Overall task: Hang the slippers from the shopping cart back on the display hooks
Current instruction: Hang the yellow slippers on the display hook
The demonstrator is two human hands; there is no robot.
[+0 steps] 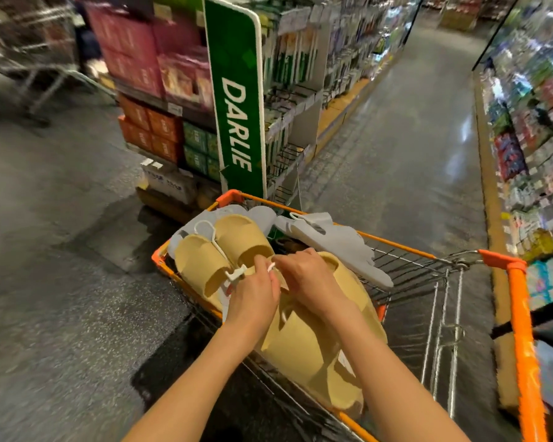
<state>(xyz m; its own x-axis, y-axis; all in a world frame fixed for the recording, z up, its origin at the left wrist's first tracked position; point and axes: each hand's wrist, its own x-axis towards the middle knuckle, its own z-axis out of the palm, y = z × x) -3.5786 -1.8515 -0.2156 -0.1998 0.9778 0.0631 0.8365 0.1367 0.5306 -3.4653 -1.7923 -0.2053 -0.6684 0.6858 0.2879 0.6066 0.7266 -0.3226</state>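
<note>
We find both hands inside the shopping cart (428, 260), working at one spot. The left hand (253, 293) has its fingers curled in a tight grip on a white plastic hanger hook (270, 267), pinching it; the right hand (307, 280) lies just beside it, fingers bent down over the same spot, but we cannot tell whether its grip has closed on anything. Directly beneath and nearer than the grip lies a yellow slipper pair (304, 346), which the hook appears to belong to; we judge the hook is being raised first so the pair can be lifted by it and offered to a display hook. Just beyond the left grip rests a second yellow pair (224, 250), its own white hanger loop (205, 226) upturned. Farther off, beyond the right grip, grey slippers (336, 240) lean on the cart rim. All slippers noted remain in the cart; none is yet hung. Past the cart stands a green DARLIE sign (237, 100) and shelving (288, 100); no slipper display hooks are identifiable from here.
</note>
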